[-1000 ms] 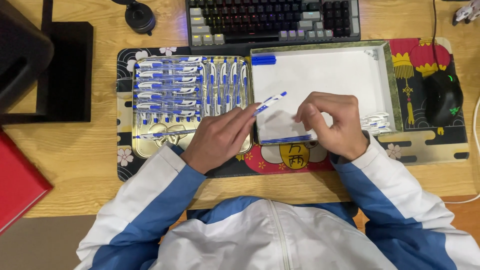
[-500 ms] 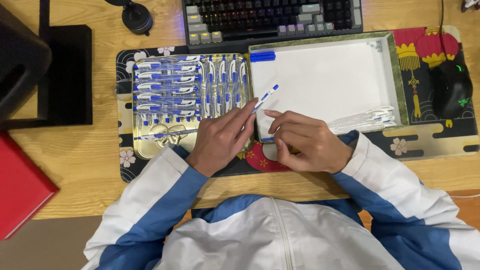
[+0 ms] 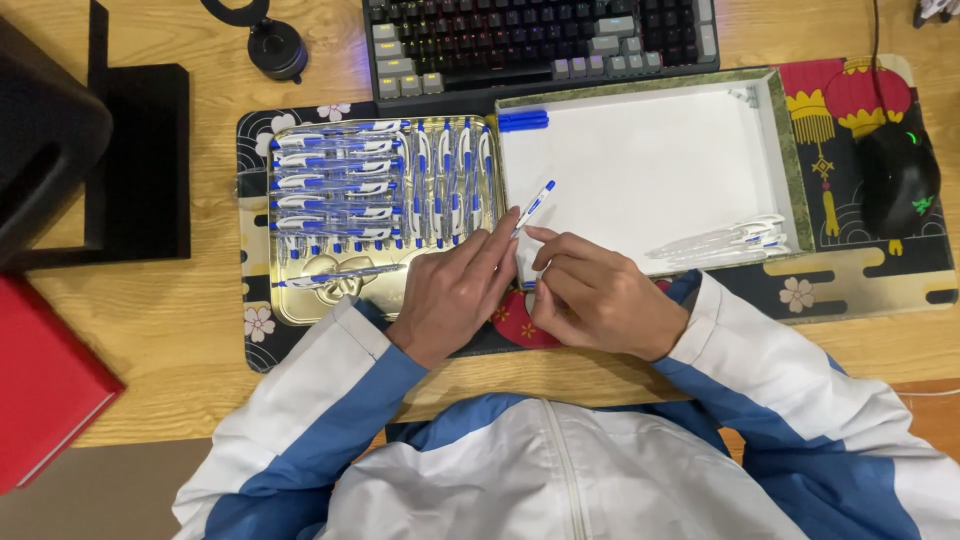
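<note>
My left hand pinches a white and blue pen, its tip pointing up and to the right over the near left corner of a shallow white tray. Close beside it, my right hand has its fingers curled at the lower end of the same pen. What the right hand grips there I cannot make out. To the left lies a gold tray filled with several white and blue pens laid in rows.
A blue pen part lies at the white tray's far left corner, clear wrappers at its near right. A keyboard sits behind, a mouse at right, a black stand at left, a red book near left.
My right hand has moved left from the white tray's near edge to the pen. The white paper piece it held a second ago is no longer seen. The left hand stays on the pen.
</note>
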